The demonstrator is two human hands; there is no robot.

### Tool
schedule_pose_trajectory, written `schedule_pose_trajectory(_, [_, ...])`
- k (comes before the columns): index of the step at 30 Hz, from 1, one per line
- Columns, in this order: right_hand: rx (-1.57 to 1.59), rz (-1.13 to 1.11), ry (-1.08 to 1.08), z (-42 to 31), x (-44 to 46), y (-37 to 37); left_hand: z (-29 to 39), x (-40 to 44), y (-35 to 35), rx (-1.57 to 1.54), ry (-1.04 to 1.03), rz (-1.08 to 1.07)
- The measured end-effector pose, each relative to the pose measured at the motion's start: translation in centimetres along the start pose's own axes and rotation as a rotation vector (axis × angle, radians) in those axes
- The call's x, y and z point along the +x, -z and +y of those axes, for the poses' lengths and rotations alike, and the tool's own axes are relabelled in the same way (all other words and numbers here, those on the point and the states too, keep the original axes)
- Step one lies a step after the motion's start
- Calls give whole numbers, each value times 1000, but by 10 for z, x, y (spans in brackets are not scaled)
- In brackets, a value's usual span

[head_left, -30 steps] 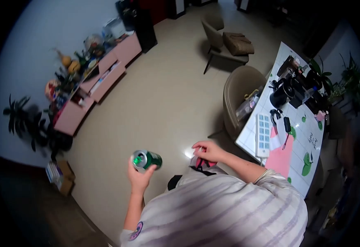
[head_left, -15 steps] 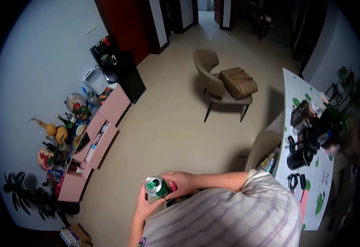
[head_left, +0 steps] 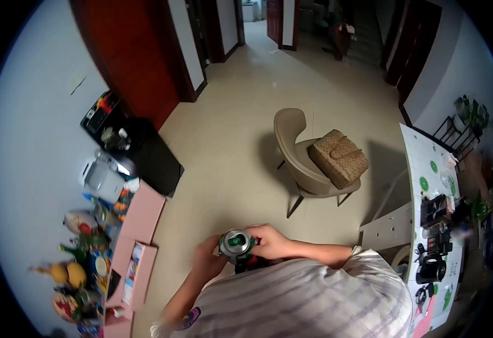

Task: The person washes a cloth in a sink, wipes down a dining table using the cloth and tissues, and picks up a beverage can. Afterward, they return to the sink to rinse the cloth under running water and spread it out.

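Observation:
A green drink can (head_left: 236,242) with a silver top stands upright in front of my striped shirt (head_left: 308,298). I see its lid and green tab from above. My left hand (head_left: 208,256) is closed around the can's left side. On the opposite side, my right hand (head_left: 273,242) grips it, fingers curled at the rim. Something small and pinkish-red shows beside the can below my right hand, with a dark patch under it; I cannot make out what they are.
Ahead, a beige chair (head_left: 291,146) carries a woven brown bag (head_left: 341,158). On the left, a pink cabinet (head_left: 145,211) with an open drawer holds gourds, bottles and ornaments, beside a black cabinet (head_left: 150,158). A white patterned table (head_left: 421,143) with a black mug (head_left: 430,269) stands right.
My view has tilted up and turned, so the chair and cabinets sit lower in view. The can is still between both hands, which have shifted their grip slightly.

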State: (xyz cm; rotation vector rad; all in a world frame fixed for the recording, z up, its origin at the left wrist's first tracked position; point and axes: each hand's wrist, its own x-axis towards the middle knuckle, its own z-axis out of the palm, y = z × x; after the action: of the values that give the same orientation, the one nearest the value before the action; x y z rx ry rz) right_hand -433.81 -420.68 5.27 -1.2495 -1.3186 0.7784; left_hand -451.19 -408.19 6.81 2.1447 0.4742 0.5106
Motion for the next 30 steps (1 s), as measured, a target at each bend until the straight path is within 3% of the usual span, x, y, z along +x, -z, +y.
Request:
schedule_pose_trajectory(2, [19,52,-46,32,48,39,-29,79,0,-14,-19,-28])
schedule_pose_trajectory(4, [-51,93,43,80,98,81,-52,157,-3,-59,47,-104])
schedule_pose_trajectory(5, [-11,79,-39,101,121,103,-65,191,-4,-51,47,-109])
schedule_pose_trajectory(8, [-54,31,-125,135,213,172,-87,306,6,39,37,-89])
schedule_pose_trajectory(10, [76,29,-94,141,279,217,-99,376,15,-41,26,-16])
schedule_pose_trajectory(11, [19,-23,-175,130,313,243,-108,406,20,-41,94,1])
schedule_pose_trajectory(13, [60,-179,-533,119,381,288,-121,466,34,-105,195,-5])
schedule_pose_trajectory(14, [52,-200,-544,135,410,304,-133,496,39,-160,270,-24])
schedule_pose_trajectory(17, [-14,-97,-46,232,502,344,-196,590,48,-406,253,-22])
schedule_pose_trajectory(18, [-18,-98,-40,245,533,361,-213,624,54,-543,247,-14])
schedule_pose_trajectory(20, [-99,-177,-105,257,594,403,-249,698,69,-426,180,-85])
schedule_pose_trajectory(21, [-108,-87,88,267,625,415,-262,742,74,-399,189,-83])
schedule_pose_trajectory(22, [-121,-75,79,277,656,434,-273,782,79,-386,213,-83])
schedule_pose_trajectory(23, [6,-78,-137,282,675,452,-283,817,87,-233,186,-137])
schedule_pose_trajectory(25, [81,-126,-686,253,727,498,-282,897,96,-396,109,-159])
schedule_pose_trajectory(27, [28,-85,-569,272,764,542,-289,972,103,-373,22,-164])
schedule_pose_trajectory(30, [21,2,-468,316,830,602,-311,1084,102,-168,-71,-345])
